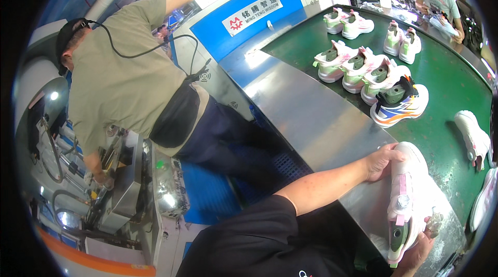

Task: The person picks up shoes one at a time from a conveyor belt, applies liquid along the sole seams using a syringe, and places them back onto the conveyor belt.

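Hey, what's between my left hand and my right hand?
In the head view, the white shoe lies between them: its toe end is at your left hand, its heel end beside your right hand.

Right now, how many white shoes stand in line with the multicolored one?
3: the left white shoe, the middle white shoe and the right white shoe, partly behind the multicolored shoe.

A white shoe before you
Your left hand grips its toe, your right hand is at its heel; more shoes stand on the green table.
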Motion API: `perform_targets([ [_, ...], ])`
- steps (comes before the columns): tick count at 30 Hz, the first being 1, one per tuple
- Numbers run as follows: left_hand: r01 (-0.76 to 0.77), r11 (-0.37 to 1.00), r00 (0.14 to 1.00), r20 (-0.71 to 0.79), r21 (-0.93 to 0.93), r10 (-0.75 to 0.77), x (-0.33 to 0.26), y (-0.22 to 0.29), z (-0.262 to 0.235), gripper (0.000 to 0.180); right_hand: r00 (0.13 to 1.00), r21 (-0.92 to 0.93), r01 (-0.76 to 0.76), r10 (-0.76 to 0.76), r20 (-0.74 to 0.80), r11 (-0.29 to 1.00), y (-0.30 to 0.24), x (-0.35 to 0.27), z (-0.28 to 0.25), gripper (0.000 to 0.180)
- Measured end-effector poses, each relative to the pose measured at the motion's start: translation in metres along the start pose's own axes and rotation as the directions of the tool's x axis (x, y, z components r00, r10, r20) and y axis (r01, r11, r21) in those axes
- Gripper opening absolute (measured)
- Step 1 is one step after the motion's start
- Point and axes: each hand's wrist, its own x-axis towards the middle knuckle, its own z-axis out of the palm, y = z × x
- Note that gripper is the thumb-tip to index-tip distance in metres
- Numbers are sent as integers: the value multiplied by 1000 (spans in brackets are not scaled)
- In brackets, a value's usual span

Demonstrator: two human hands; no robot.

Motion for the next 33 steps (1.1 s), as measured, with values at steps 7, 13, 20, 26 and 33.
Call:
perform_targets([
  [7,10,1000,1000,-3,-24,-10,-2,5,-5,48,1000,-12,-25,25,8,1000,1,1,10,51],
  [13,36,999,999,-12,-34,-36,0,2,-2,46,1000,-44,-20,19,-11,999,-2,-3,5,51],
  [20,-13,1000,998,-69,10,13,-4,10,-25,27,987,33,-10,15,-159,999,1,9,33,70],
  [26,91,995,973,-215,45,-80,-6,24,-15,48,988,31,-76,79,-134,997,0,13,24,81],
  [33,164,986,970,-190,40,-153,-4,21,-12,49,989,73,-85,93,-112,994,-10,8,22,80],
])
